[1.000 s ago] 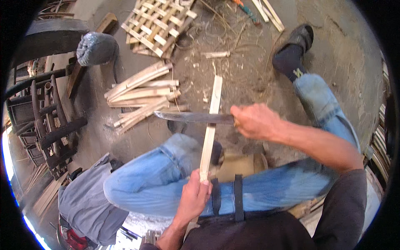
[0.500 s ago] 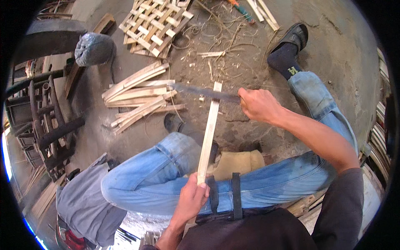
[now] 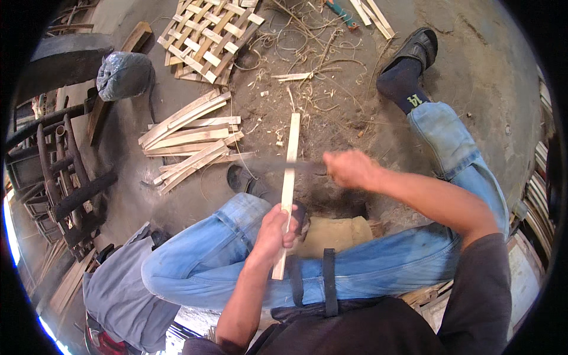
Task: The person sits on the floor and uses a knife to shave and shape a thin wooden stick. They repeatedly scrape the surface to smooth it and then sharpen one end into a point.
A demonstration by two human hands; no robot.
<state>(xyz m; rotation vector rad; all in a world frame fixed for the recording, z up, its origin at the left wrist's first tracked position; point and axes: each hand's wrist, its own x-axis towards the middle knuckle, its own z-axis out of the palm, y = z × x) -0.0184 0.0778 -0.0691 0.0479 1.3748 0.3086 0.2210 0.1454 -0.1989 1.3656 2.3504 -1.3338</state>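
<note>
My left hand (image 3: pixel 277 229) is closed around the lower part of a pale bamboo strip (image 3: pixel 293 136), whose near end sticks out below the fist over my thigh. The strip points away from me, almost straight. In my right hand (image 3: pixel 350 168) is a knife with a long dark blade (image 3: pixel 309 168), smeared by motion; the fist hides its handle. The blade lies across the strip roughly at mid-length, ahead of my left hand. Left of the strip, several cut strips (image 3: pixel 188 140) lie in a loose pile on the ground.
A woven lattice of strips (image 3: pixel 212 36) lies at the far left-centre, beside curled shavings (image 3: pixel 307 44). A tool with a green handle (image 3: pixel 341 13) is at the far edge. Dark metal frames (image 3: pixel 68 171) and a plastic-wrapped bundle (image 3: pixel 124 77) stand left. A tan block (image 3: pixel 336 235) sits between my legs.
My left hand has shifted forward and now grips the strip farther from its near end. My right hand has brought the knife nearer to me, from near the strip's tip to its middle.
</note>
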